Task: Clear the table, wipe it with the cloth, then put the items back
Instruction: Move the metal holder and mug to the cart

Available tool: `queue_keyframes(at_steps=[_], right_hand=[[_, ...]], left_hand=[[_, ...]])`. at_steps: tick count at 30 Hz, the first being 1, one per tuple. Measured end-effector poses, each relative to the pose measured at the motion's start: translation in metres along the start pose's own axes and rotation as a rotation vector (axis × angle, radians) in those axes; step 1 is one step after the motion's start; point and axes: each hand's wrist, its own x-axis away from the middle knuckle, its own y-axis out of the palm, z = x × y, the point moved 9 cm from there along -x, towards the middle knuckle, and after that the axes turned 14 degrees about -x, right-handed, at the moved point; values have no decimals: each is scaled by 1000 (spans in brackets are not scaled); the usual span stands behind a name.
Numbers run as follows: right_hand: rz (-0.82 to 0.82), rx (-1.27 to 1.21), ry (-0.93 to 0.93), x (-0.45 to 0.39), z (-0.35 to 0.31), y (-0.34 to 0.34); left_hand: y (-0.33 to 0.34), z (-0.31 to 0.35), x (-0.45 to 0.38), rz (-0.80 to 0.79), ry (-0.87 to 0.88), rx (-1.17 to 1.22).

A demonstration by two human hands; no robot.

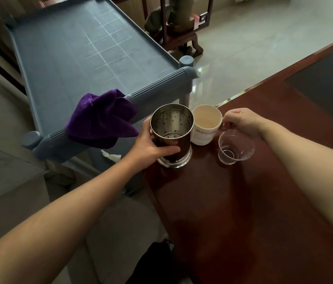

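Observation:
A shiny perforated metal holder stands near the left corner of the dark red wooden table, and my left hand is wrapped around its side. Right beside it stands a white mug with dark lettering; my right hand is closed on its handle. A clear plastic cup stands just in front of the mug, untouched. A purple cloth hangs over the near rail of the grey cart to the left of the table.
The grey cart's top shelf has nothing on it but faint grid lines. A white crumpled tissue lies on the cart's lower level. A dark wooden stand is on the tiled floor beyond. A dark inlay covers the table's far right.

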Motion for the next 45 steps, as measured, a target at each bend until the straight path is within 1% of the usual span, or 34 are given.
queue_keyframes(at_steps=[6,9,12,16,20,23,28,33,35,40,45], right_hand=[[5,23,0,-1,-6,4],[-5,0,-8,1,-7,1],[13,-49,-8,7,-7,-4],[138,-29,-62,22,-17,-22],[273,-26,-106,50,-33,-42],[392,23,-141,79,-39,-64],[512,160,-166,137,-40,-92],[656,338,-150,207,-36,-123],[704,435,-110,237,-29,-133],[816,647,-81,312,-14,-154],[950,680,-11,385,10,-181]], left_hand=[[1,9,2,-35,37,30],[-4,12,4,-25,4,39],[-13,23,11,22,19,-31],[-28,49,18,137,118,-188],[-36,99,19,297,240,-433],[-27,140,12,313,310,-538],[14,198,8,262,457,-717],[77,239,20,167,612,-899],[107,256,30,117,672,-924],[184,302,67,3,832,-950],[254,339,110,-89,970,-943]])
